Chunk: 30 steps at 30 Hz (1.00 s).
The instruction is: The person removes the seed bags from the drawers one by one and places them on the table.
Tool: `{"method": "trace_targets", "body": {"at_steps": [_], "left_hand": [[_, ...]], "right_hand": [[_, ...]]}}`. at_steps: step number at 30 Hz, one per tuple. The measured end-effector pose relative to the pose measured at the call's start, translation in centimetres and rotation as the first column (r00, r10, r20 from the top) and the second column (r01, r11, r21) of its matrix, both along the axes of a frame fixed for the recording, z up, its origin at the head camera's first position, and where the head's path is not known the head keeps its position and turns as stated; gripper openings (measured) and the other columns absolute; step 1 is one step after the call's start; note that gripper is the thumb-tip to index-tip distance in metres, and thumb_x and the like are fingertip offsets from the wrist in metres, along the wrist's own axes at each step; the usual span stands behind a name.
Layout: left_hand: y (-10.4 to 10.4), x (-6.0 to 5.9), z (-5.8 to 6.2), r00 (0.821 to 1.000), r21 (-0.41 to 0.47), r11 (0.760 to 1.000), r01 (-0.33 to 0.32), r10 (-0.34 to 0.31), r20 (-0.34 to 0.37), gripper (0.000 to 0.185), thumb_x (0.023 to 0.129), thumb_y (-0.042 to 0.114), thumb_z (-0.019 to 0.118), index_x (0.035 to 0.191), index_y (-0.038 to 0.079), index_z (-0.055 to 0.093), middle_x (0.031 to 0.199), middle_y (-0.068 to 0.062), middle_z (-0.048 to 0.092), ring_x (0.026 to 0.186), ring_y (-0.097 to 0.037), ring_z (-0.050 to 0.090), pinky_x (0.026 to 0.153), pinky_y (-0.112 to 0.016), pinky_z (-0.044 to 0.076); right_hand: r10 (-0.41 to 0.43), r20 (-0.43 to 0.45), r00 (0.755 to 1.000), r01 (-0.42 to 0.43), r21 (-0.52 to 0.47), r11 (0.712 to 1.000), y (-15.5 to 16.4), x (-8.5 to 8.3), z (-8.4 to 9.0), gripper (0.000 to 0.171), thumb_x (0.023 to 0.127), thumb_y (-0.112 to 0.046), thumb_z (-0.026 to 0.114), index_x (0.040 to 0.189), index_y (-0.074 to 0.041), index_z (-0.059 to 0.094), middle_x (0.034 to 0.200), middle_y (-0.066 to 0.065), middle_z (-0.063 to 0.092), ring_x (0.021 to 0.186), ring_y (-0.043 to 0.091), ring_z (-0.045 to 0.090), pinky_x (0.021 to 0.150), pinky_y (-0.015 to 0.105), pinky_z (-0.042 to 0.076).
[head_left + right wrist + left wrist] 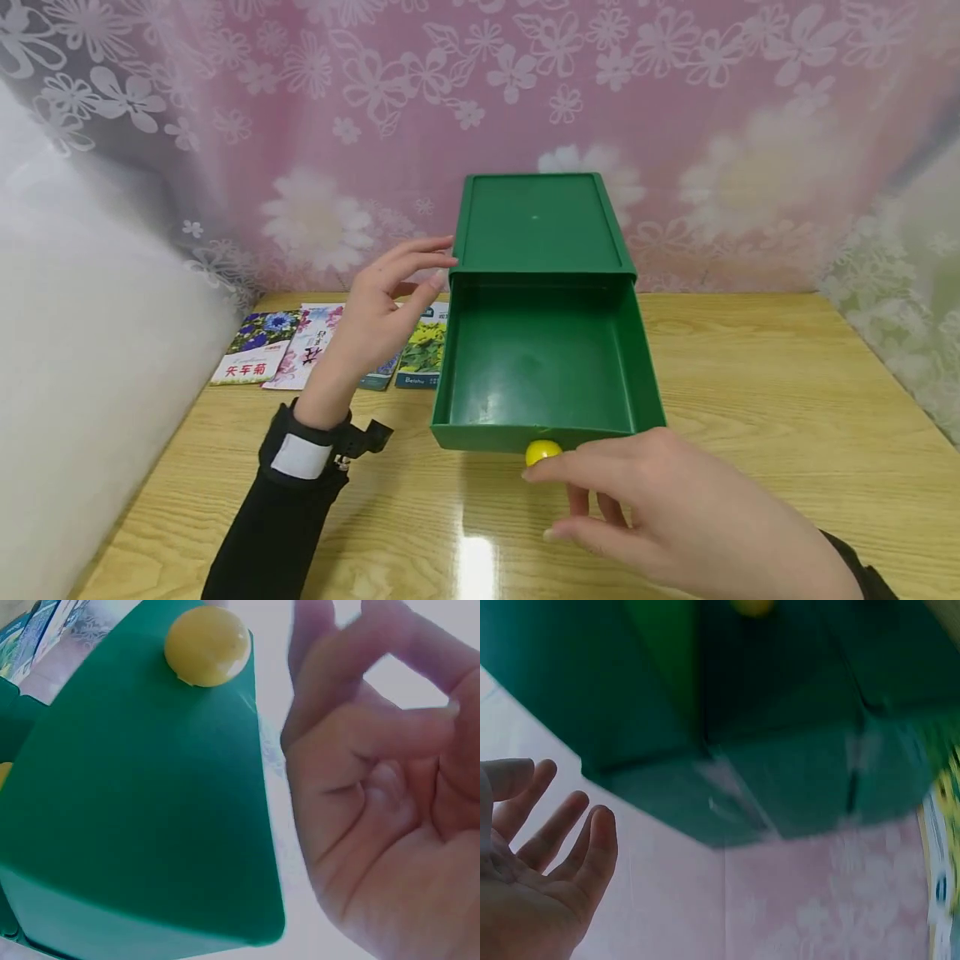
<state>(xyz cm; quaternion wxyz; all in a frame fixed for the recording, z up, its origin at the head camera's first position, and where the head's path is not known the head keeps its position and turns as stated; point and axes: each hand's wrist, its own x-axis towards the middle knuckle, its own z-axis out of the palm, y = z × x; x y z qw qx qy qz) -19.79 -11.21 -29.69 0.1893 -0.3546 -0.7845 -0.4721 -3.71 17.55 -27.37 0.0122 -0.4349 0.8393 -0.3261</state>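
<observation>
A: What's at the far left?

B: Seed packets [300, 346] fanned on the table [787, 392], just beside the box [542, 223].

A: And the left hand [378, 304]?

B: Fingers straight and spread, tips at the box's corner, likely steadying it.

A: The drawer [547, 367]?

B: Pulled out, empty. The right hand [660, 508] sits loosely curled just off the yellow knob [542, 452], gripping nothing.
</observation>
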Motion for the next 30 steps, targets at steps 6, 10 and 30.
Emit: {"method": "trace_targets", "body": {"at_steps": [6, 10, 30], "left_hand": [[1.4, -0.2, -0.7, 0.999, -0.003, 1.000, -0.031, 0.031, -0.029, 0.023, 0.103, 0.016, 0.057, 0.120, 0.011, 0.073, 0.138, 0.007, 0.059, 0.129, -0.011, 0.048, 0.090, -0.036, 0.052], [1.9, -0.9, -1.0, 0.998, 0.024, 0.999, -0.028, 0.029, -0.057, 0.022, 0.103, 0.014, 0.058, 0.115, 0.010, 0.075, 0.130, 0.004, 0.065, 0.126, -0.013, 0.050, 0.092, -0.035, 0.051], [0.5, -1.0, -0.7, 0.983, 0.041, 0.991, 0.128, -0.133, 0.128, 0.066, 0.107, 0.051, 0.018, 0.135, 0.012, 0.064, 0.143, 0.007, 0.055, 0.141, -0.010, 0.038, 0.103, -0.044, 0.044]], "right_hand": [[-0.018, -0.022, 1.000, 0.021, 0.121, 0.992, -0.2, -0.4, -0.8, 0.034, 0.097, -0.036, 0.065, 0.129, -0.026, 0.063, 0.085, -0.024, 0.062, 0.060, -0.013, 0.049, 0.056, 0.011, 0.042], [-0.043, -0.139, 0.989, 0.067, 0.173, 0.983, -0.1, -0.4, -1.2, 0.036, 0.096, -0.034, 0.067, 0.131, -0.024, 0.062, 0.092, -0.019, 0.067, 0.064, -0.010, 0.053, 0.056, 0.014, 0.045], [-0.199, -0.348, 0.916, 0.192, -0.055, 0.980, -0.2, -3.4, -1.0, 0.053, 0.086, -0.015, 0.079, 0.136, -0.018, 0.062, 0.099, -0.010, 0.067, 0.074, 0.000, 0.062, 0.054, 0.013, 0.043]]}}
